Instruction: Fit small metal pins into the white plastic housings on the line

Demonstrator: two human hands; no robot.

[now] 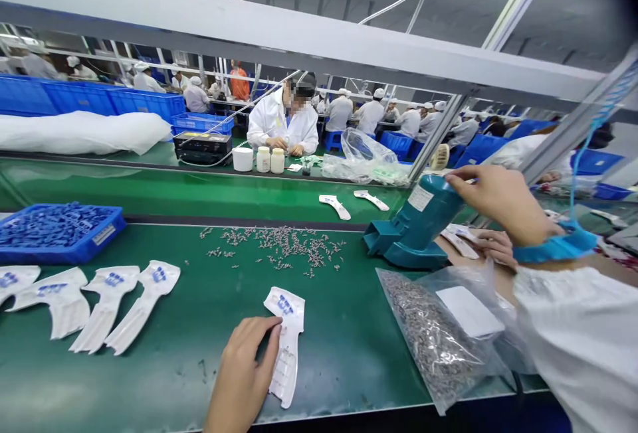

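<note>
Fingertips of the right hand [498,200] vanish behind the teal tool [416,230]; left hand [244,373] hides an edge of the white piece [289,353]; scattered metal bits [284,247] too small to identify.

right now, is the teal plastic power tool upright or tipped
Tipped: the teal plastic power tool leans slantwise, base on the green worktop, top held by the right hand.

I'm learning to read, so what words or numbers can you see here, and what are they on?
Nothing here is clear enough to read.
On the teal tool, a white label: too blurred.
On the white plastic piece by the left hand, blue print: too small.
On the blue bin, a side label: too blurred.
</note>
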